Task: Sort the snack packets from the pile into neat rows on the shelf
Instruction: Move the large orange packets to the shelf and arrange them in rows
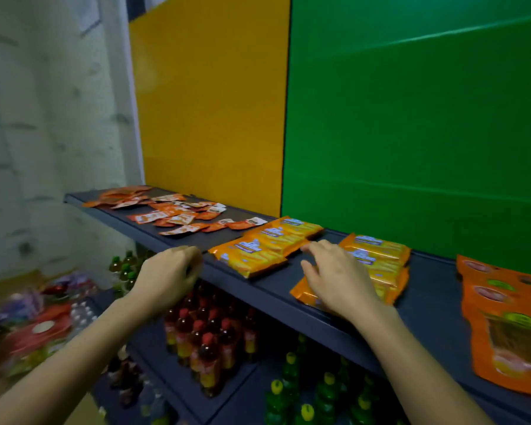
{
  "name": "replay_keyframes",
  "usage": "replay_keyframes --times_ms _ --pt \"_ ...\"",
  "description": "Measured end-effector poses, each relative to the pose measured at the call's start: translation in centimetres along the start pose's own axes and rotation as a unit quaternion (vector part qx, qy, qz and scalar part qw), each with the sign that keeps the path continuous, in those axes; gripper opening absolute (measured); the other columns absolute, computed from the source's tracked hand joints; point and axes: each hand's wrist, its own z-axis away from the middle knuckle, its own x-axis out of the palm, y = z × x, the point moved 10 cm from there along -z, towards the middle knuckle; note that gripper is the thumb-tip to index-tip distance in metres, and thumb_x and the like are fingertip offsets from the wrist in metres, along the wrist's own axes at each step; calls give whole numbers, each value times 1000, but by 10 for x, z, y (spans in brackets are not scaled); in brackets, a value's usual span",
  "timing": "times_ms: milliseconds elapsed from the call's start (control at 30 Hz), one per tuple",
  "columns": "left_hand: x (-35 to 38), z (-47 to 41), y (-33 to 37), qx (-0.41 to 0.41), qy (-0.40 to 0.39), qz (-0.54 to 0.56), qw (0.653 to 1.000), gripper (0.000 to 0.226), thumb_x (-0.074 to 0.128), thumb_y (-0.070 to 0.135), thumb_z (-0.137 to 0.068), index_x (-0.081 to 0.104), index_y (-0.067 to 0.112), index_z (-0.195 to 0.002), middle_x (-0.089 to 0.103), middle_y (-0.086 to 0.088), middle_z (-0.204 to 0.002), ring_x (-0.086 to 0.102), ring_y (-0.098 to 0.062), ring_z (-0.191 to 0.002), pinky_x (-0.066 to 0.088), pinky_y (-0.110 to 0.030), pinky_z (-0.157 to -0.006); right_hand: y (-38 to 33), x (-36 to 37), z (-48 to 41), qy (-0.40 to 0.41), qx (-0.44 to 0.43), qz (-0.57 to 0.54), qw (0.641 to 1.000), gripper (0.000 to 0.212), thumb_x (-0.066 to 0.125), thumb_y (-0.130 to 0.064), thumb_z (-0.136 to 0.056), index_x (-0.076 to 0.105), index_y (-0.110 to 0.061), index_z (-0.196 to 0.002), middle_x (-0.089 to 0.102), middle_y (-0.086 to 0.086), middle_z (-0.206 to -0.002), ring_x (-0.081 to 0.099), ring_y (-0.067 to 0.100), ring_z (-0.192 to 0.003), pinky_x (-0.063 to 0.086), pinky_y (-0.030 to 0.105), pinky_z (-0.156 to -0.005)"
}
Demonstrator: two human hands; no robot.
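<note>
Step in hand: squaring up a row. The right hand (pixel 341 280) lies flat, fingers (pixel 311 247) spread and released, on the near end of the right-hand group of orange-yellow foil biscuit packets (pixel 380 256), touching it from above and pinching nothing. The left hand (pixel 169 271) hovers at the near edge of the dark grey shelf (pixel 258 289). Its fingers are curled inward, but blur prevents telling whether they enclose anything.

Position of goods: all on the same shelf.
- A second row of like biscuit packets (pixel 267 243) lies just left of the right hand, overlapped and running diagonally from near to far.
- The loose pile of small orange sachets (pixel 172 213) lies at the far left, unsorted.
- Large orange stand-up pouches (pixel 503 317) lie flat in a row at the right.

Condition: the right-hand group appears uneven, its nearest packet skewed over the shelf lip.

Judgement: the next move calls for nudging that packet back in line, then drawing from the sachet pile. The glossy wrappers probably slide easily.
</note>
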Motion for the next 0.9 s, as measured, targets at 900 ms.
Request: replay_keyframes --times_ms 900 --pt "40 -83 -421 -107 -40 26 993 20 50 36 -91 62 23 -100 66 5 -99 61 -13 -86 46 -26 -68 -291 225 -275 -92 10 -84 992 29 46 -33 -93 58 -20 -116 61 2 -119 55 24 -110 45 35 -83"
